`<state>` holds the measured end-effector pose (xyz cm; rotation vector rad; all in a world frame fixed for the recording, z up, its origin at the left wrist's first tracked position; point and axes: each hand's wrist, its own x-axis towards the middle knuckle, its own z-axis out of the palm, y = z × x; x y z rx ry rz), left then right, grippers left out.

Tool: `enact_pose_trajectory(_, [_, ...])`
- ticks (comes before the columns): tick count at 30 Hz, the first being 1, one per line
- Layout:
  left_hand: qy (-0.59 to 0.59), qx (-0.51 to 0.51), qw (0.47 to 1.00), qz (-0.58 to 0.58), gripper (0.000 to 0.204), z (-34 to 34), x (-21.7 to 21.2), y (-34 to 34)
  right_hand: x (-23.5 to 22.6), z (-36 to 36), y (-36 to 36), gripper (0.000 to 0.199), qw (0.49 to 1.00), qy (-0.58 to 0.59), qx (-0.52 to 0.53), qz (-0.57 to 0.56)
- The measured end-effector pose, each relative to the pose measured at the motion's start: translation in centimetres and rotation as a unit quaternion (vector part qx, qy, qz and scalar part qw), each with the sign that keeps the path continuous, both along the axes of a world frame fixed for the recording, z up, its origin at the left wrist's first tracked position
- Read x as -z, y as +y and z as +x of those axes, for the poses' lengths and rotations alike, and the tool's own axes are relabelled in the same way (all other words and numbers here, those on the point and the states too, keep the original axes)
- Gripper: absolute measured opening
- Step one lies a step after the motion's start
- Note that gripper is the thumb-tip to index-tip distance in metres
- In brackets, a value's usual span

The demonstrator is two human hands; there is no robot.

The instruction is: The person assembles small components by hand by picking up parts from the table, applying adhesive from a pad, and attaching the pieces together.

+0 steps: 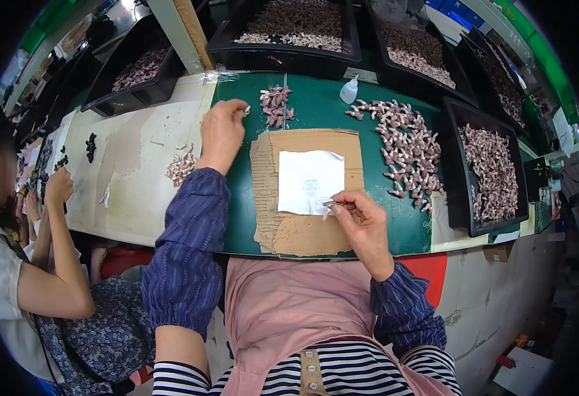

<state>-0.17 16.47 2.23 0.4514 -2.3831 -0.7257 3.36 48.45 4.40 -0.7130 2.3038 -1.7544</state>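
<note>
My left hand (pixel 221 137) is raised over the left edge of the green mat, thumb and finger pinched on a small white piece (pixel 246 111). Just right of it lies a small pile of mauve pieces (pixel 276 105); below and left of it is a pile of pale pink-and-white pieces (pixel 182 165). My right hand (pixel 365 228) pinches a small mauve-and-white piece (pixel 329 205), partly hidden by the fingers, over the lower right corner of a white paper sheet (pixel 310 175). That sheet lies on a piece of brown cardboard (pixel 270 228) in front of me.
Many mauve-and-white pieces (pixel 408 152) spread over the mat's right side, near a translucent squeeze bottle (pixel 349 90). Black bins of similar pieces stand at the right (pixel 474 228) and along the back (pixel 283 56). Another person (pixel 45 284) works at the left of the table.
</note>
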Motion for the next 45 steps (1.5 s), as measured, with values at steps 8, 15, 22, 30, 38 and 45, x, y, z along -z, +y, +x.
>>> enact_pose_trajectory(8, [-0.103,-0.021,0.985,-0.135,0.011,-1.7,-0.3,-0.8,-0.8,0.0,-1.1,0.015,1.0,0.012,-0.011,-0.007])
enact_pose_trajectory(15, [-0.109,-0.006,0.982,-0.156,0.008,-1.3,-0.1,-0.5,-1.8,-1.4,-1.8,0.015,0.99,0.088,-0.041,0.099])
enact_pose_trajectory(22, [0.059,0.12,0.912,0.388,0.011,4.7,-2.7,3.2,-1.6,-2.9,-2.9,0.011,0.966,0.167,-0.087,0.179])
enact_pose_trajectory(30, [0.115,0.131,0.774,0.609,0.009,13.9,-2.5,8.8,-2.3,-4.2,-4.8,0.01,0.92,0.217,-0.129,0.301])
enact_pose_trajectory(38, [0.114,0.146,0.711,0.678,0.011,16.7,-0.6,11.0,-2.6,-4.3,-5.4,0.009,0.899,0.254,-0.142,0.327])
enact_pose_trajectory(45, [0.105,0.142,0.737,0.652,0.013,16.6,-0.3,12.6,-4.3,-3.1,-5.0,0.007,0.95,0.138,-0.139,0.243])
